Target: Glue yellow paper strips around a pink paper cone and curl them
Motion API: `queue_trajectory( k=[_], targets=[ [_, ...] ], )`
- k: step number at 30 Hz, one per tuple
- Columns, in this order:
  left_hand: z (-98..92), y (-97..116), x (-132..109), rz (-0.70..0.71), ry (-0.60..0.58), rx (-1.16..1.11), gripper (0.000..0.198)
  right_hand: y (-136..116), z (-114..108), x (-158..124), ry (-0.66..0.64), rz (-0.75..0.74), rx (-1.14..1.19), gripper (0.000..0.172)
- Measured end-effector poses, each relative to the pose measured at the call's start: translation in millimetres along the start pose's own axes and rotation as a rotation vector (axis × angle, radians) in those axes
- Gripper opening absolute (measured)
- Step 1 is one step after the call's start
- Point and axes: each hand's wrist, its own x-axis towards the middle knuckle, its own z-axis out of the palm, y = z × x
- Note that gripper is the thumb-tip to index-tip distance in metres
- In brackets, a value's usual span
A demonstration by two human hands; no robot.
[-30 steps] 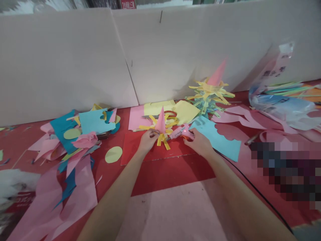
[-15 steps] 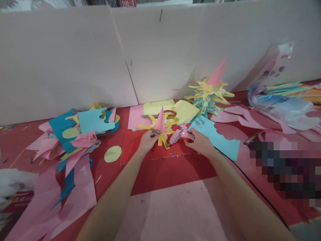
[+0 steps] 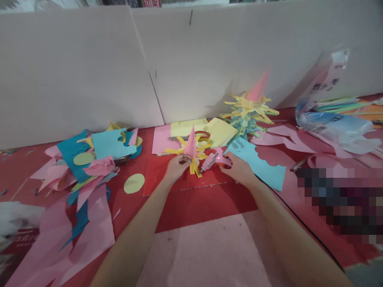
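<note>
A small paper piece, a pink cone (image 3: 190, 144) standing on yellow strips (image 3: 196, 165), rests on a red sheet (image 3: 179, 175). My left hand (image 3: 176, 167) is closed on its left edge, pinching a strip. My right hand (image 3: 237, 169) grips a pink glue gun (image 3: 214, 159), its red light lit and its nozzle pointing left at the base of the cone. A black cord (image 3: 302, 225) trails from the gun toward the lower right.
A larger layered paper tree (image 3: 249, 107) with a pink tip stands at the back by the cardboard wall (image 3: 89, 71). Cut pink and blue paper scraps (image 3: 89, 167) lie to the left, a light blue sheet (image 3: 260, 163) and plastic bags (image 3: 335, 123) to the right.
The glue gun's nozzle has dipped slightly lower and closer to the yellow strips. Both hands stay in nearly the same place.
</note>
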Motion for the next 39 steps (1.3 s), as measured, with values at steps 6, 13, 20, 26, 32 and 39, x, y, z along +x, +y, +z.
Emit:
queue_trajectory(
  k=[6,13,20,26,32,39],
  targets=[
    [-0.3,2.6,-1.2,0.001,-0.012,0.012,0.011,1.6,0.6,1.2,-0.008,0.0,0.005,0.033],
    [-0.2,0.7,-0.5,0.002,-0.021,0.023,0.011,1.9,1.0,1.4,0.002,-0.006,0.011,0.032],
    [-0.4,0.2,-0.4,0.009,-0.027,0.033,0.011,3.1,1.2,1.4,0.006,-0.015,0.014,0.032],
    [-0.7,-2.4,0.5,0.009,-0.023,0.046,0.01,5.1,0.4,2.3,0.024,-0.036,0.031,0.033],
    [-0.6,-3.2,0.3,0.007,-0.018,0.058,0.01,5.4,-0.2,2.3,0.035,-0.05,0.034,0.031],
    [-0.3,-3.8,0.0,0.006,-0.02,0.06,0.01,8.1,1.2,3.3,0.06,-0.051,0.019,0.032]
  ],
)
